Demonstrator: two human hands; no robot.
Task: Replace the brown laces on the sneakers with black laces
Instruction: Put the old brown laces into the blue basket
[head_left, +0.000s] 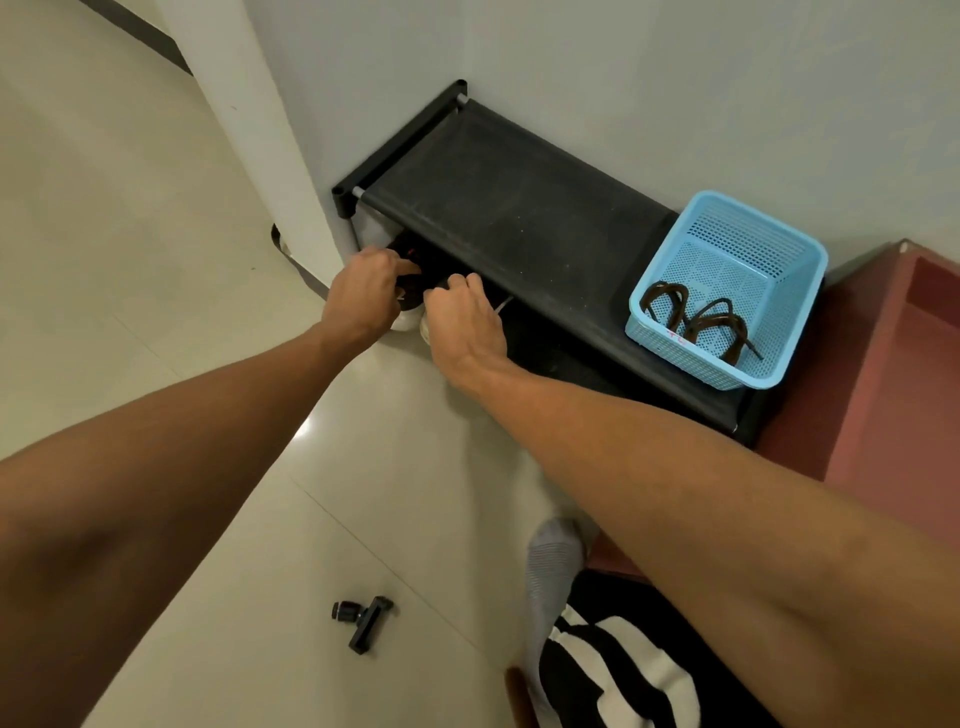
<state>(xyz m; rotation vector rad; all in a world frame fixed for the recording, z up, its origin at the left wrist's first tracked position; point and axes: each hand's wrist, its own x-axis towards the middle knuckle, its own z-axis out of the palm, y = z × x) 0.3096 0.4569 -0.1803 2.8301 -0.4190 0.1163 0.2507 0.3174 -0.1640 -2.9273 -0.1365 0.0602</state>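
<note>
A pair of dark sneakers with white soles (410, 283) sits under the left end of the black shoe rack (524, 208), mostly hidden by my hands and the shelf. My left hand (363, 296) grips the left sneaker from above, fingers curled over it. Just to its right, my right hand (465, 325) grips the other sneaker the same way. Two bundles of brown laces (701, 325) lie inside a light blue plastic basket (779, 244) on the right end of the rack's top shelf.
The rack stands in a corner against a white wall. A red-brown piece of furniture (883, 374) borders the rack on the right. A small black clamp mount (363, 621) lies on the pale tiled floor. My grey-socked foot (548, 577) and black-and-white shorts are at the bottom.
</note>
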